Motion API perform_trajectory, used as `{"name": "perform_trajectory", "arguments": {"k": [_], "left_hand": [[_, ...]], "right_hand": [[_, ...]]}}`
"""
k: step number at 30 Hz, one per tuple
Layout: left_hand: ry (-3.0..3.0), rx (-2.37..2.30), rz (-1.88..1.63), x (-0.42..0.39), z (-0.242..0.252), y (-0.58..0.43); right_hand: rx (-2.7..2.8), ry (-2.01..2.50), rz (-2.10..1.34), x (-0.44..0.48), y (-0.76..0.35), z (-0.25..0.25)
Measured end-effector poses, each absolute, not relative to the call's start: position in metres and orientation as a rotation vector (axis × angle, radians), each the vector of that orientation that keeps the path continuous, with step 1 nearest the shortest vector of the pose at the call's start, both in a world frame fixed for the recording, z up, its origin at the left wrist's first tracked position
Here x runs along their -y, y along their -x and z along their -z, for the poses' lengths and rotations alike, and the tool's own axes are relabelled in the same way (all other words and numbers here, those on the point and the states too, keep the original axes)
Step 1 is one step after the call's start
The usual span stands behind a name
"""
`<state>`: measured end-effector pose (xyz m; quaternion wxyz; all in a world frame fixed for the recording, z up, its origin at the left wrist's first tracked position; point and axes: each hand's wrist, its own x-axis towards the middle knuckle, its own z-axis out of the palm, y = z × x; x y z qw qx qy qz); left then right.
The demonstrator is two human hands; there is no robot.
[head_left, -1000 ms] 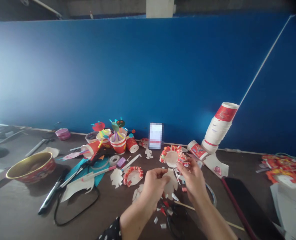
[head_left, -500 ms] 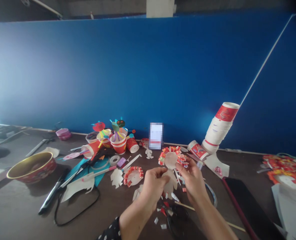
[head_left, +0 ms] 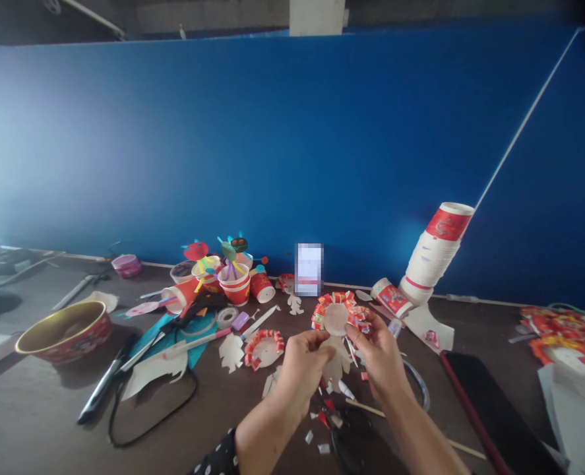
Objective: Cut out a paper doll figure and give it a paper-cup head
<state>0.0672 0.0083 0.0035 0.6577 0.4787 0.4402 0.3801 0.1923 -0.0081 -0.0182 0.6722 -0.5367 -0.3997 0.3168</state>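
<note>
Between my hands is a paper craft piece, a white paper disc (head_left: 336, 319) ringed by curled red printed paper strips. Directly below the disc shows a white cut-out paper shape (head_left: 338, 361); whether the two are joined I cannot tell. My right hand (head_left: 380, 353) pinches the disc's lower right edge between thumb and fingers. My left hand (head_left: 303, 361) is closed, fingertips together at the left of the white shape; what they grip is hidden. To the left lies a second paper ring with red curls (head_left: 261, 346), beside another white paper cut-out (head_left: 231, 351).
Scissors (head_left: 349, 432) and paper scraps (head_left: 324, 448) lie below my hands. At right are a large dark phone (head_left: 492, 409) and leaning stacked paper cups (head_left: 428, 257). At left stand a red-gold bowl (head_left: 64, 330) and cups with paper figures (head_left: 235, 287). A blurred screen (head_left: 308, 267) leans against the blue wall.
The red-curled disc has shifted very slightly left and tilted a little in my hands. Both hands keep nearly the same place and grip.
</note>
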Motion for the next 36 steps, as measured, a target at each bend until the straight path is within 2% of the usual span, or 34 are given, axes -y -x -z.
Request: {"name": "perform_trajectory", "arguments": {"k": [24, 36], "left_hand": [[-0.831, -1.023, -0.83, -0.013, -0.004, -0.067], [-0.74, -0.972, -1.03, -0.011, 0.002, -0.069]], "right_hand": [[0.972, 1.185, -0.753, 0.009, -0.191, 0.016], [1.03, 1.181, -0.783, 0.012, -0.187, 0.02]]}}
